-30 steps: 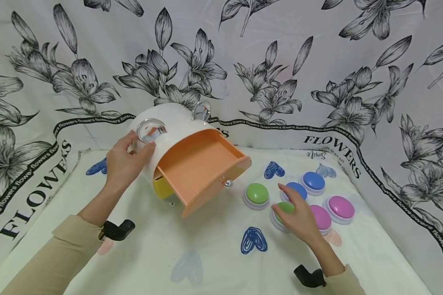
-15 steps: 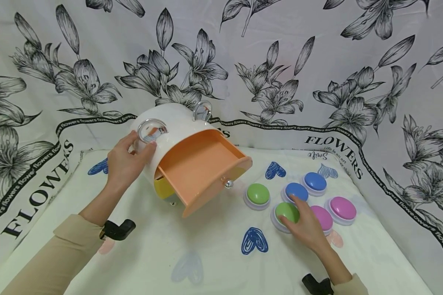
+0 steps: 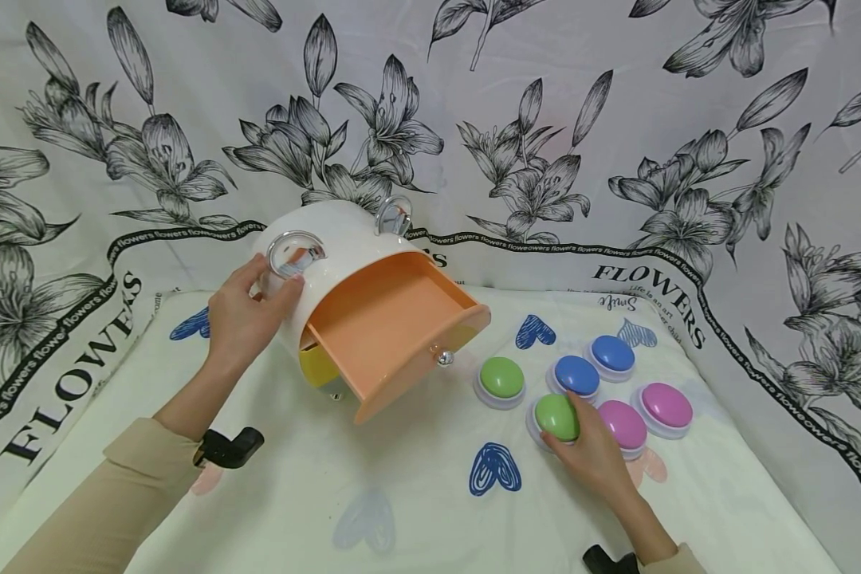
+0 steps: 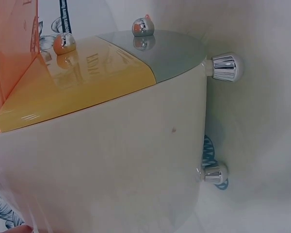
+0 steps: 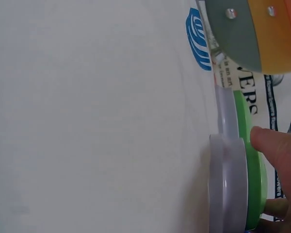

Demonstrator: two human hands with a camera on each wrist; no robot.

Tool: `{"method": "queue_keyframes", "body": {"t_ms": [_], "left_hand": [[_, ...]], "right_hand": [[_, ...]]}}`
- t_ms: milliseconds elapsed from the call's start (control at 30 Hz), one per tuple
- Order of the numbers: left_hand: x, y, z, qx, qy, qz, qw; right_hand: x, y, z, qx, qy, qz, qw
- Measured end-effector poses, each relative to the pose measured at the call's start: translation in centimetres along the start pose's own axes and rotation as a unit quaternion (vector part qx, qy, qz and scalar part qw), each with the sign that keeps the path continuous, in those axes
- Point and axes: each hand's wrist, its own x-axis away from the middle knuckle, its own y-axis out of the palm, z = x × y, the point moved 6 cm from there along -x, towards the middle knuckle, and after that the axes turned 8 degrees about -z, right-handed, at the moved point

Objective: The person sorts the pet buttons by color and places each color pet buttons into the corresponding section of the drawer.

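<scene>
A small white drawer cabinet [image 3: 344,223] with clear round ears stands at left centre. Its orange top drawer [image 3: 395,323] is pulled out and has nothing in it. My left hand [image 3: 247,315] holds the cabinet's upper left side, thumb below one ear. The left wrist view shows a closed yellow drawer [image 4: 92,73] and a grey-green drawer [image 4: 177,56]. On the right, my right hand [image 3: 591,446] grips the near green push button [image 3: 556,416], thumb on its near side and fingers on its far right side. My thumb [image 5: 264,138] touches its green dome in the right wrist view.
Another green button [image 3: 501,378] sits to the left of the gripped one. Two blue buttons [image 3: 576,375] lie behind it, and two pink buttons [image 3: 663,405] stand at its right. A heart-patterned white cloth [image 3: 416,502] covers the table. A flower-printed curtain [image 3: 516,48] hangs behind.
My right hand has come down to the near green button, and its thumb and fingers have closed about it. My left hand and the cabinet stay put.
</scene>
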Motion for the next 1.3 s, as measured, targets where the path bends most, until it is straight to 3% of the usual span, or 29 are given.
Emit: {"method": "queue_keyframes", "body": {"t_ms": [600,800,1300], "left_hand": [[0.1,0.1,0.1,0.008,-0.008,0.000,0.9999],[0.0,0.1,-0.1,-0.004,-0.016,-0.001,0.9999],[0.0,0.1,-0.1,0.003,-0.006,0.003,1.0000]], "right_hand": [[-0.2,-0.2,0.0,0.010,0.003,0.024,0.9996],[-0.2,-0.4,-0.4,0.007,0.003,0.015,0.9999],[-2.5,-3.8,-2.5,-0.007,-0.019,0.009,0.9998]]}}
